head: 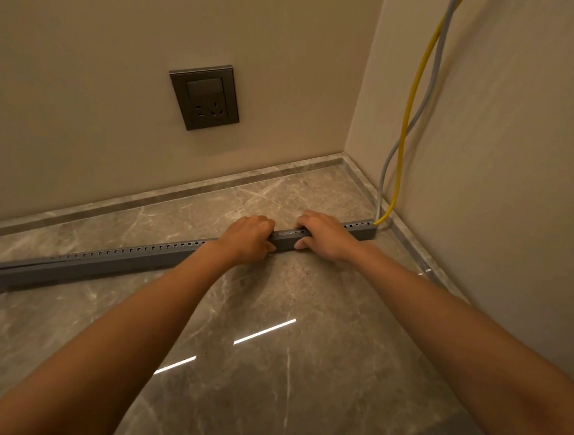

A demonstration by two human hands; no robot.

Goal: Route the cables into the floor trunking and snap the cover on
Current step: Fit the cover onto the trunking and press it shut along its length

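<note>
- Trunking (116, 259) ran off past the left edge, far end unseen.
- Stretch of trunking hidden under left hand (247, 240) and right hand (326, 237).
- Yellow cable (409, 113) and grey cable (436, 62) cut off at the top edge.
- Lower cable ends hidden behind the trunking's right end.

Bare forearms, ringless hands (252, 237)

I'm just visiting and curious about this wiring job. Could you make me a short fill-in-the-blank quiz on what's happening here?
1. Both hands, the left hand and the right hand, press on the long grey slotted plastic trunking lying on the ____.
2. Beside the grey cable runs a ____ cable.
3. The dark grey wall socket has ____ plugged into it.

Missing words: floor; yellow; nothing
</note>
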